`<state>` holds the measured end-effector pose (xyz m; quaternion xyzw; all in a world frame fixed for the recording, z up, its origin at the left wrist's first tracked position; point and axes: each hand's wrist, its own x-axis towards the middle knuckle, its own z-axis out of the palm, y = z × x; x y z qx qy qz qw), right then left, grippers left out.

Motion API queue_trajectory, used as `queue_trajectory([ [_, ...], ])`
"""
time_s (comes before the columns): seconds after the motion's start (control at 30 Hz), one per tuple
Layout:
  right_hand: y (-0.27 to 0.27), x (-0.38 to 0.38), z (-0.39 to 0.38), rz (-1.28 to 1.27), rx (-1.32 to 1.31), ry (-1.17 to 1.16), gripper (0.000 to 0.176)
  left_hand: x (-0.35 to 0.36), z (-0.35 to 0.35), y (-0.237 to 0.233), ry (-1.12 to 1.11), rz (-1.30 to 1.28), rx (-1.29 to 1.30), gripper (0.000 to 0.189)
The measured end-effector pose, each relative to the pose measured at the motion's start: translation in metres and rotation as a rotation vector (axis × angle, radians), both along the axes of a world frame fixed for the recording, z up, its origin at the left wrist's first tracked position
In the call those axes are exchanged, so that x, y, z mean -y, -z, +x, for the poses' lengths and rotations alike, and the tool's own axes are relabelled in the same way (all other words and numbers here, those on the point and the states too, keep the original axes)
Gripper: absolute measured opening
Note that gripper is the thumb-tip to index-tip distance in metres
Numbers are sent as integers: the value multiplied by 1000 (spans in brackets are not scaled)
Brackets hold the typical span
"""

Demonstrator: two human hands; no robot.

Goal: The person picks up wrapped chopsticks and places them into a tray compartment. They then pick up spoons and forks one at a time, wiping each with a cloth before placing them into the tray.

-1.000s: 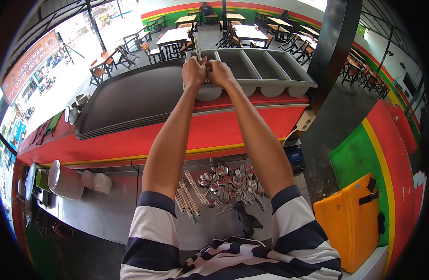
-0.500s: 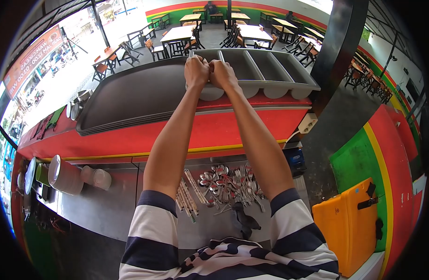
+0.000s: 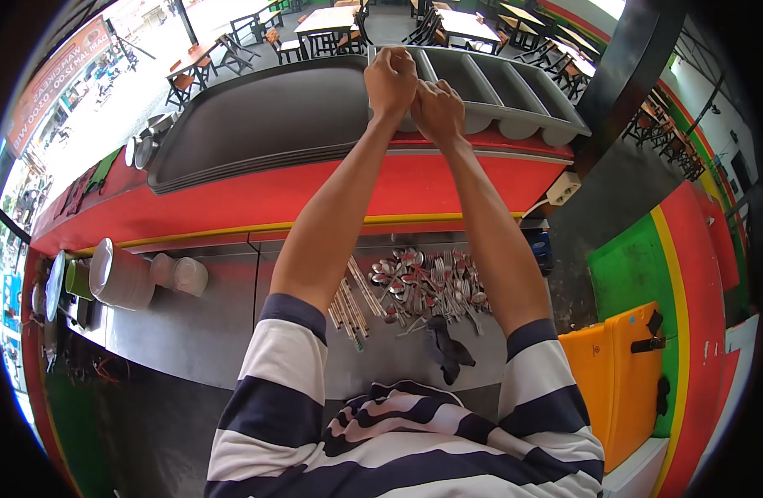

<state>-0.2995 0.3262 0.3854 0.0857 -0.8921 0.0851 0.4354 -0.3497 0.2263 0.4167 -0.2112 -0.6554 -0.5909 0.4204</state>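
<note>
My left hand (image 3: pixel 391 83) is closed over the left end of a grey cutlery tray (image 3: pixel 527 115) with long compartments. Just right of it and slightly nearer, my right hand (image 3: pixel 439 112) is closed too, the two touching or almost so. Whatever is between their fingers is hidden from view. Below my forearms, on the steel counter, lie patterned chopsticks (image 3: pixel 348 305) and a heap of spoons and forks (image 3: pixel 435 282). A dark cloth-like item (image 3: pixel 448 350) is close to the heap.
Stacked dark serving trays (image 3: pixel 265 108) sit left of the cutlery tray on the red ledge (image 3: pixel 315 192). Small metal containers (image 3: pixel 145 149) stand beyond them. Stacked white bowls (image 3: pixel 124 278) are at the counter's left. A black post (image 3: pixel 626 83) rises at right, near a wall socket (image 3: pixel 563 189).
The view has tilted down and turned slightly left. My right hand has come a little nearer to me than my left. Both remain closed over the cutlery tray's left end.
</note>
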Motion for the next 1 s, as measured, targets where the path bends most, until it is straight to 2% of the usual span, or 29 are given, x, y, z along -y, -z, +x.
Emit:
queue_trajectory([
  [0.1,-3,3,11,-92,-20,-100,21,22,67,7,145,173,85,13],
  [0.17,-1,6,15,-248,-77,-243,21,49,120,46,359,199,181,13],
  [0.2,1,8,16,-263,-209,-357,17,64,148,77,389,134,244,12],
  [0.23,3,13,23,-293,-263,-358,16,83,173,113,454,109,373,11],
  [0.27,7,20,42,-320,-320,-359,15,103,192,161,460,41,578,13],
  [0.3,14,28,62,-344,-377,-364,14,123,212,215,530,83,658,15],
  [0.33,31,43,84,-559,-302,-362,13,146,237,277,409,-15,789,13],
  [0.4,98,82,127,-948,-90,-322,11,195,292,438,172,-118,1069,13],
  [0.43,141,94,140,-833,34,-260,9,218,320,447,147,-301,1160,16],
  [0.47,188,113,154,-956,218,-313,12,240,348,456,131,-497,1235,18],
  [0.5,219,135,170,-1031,470,-293,28,249,369,481,54,-530,1170,19],
  [0.57,325,160,192,-497,566,-185,47,255,386,454,140,-426,1262,21],
  [0.63,378,186,218,-349,646,-104,61,252,389,439,138,-394,1286,22],
  [0.67,384,198,229,-295,740,-51,58,248,380,441,98,-418,1256,23],
  [0.77,421,218,246,-154,696,35,58,246,339,413,109,-417,1265,26],
  [0.8,409,221,249,-213,709,4,52,246,327,404,133,-397,1283,27],
  [0.9,386,226,254,-367,867,-46,47,255,299,418,226,-368,1202,27],
  [1.0,395,232,254,-427,765,67,42,257,283,428,291,-359,1269,27],
])
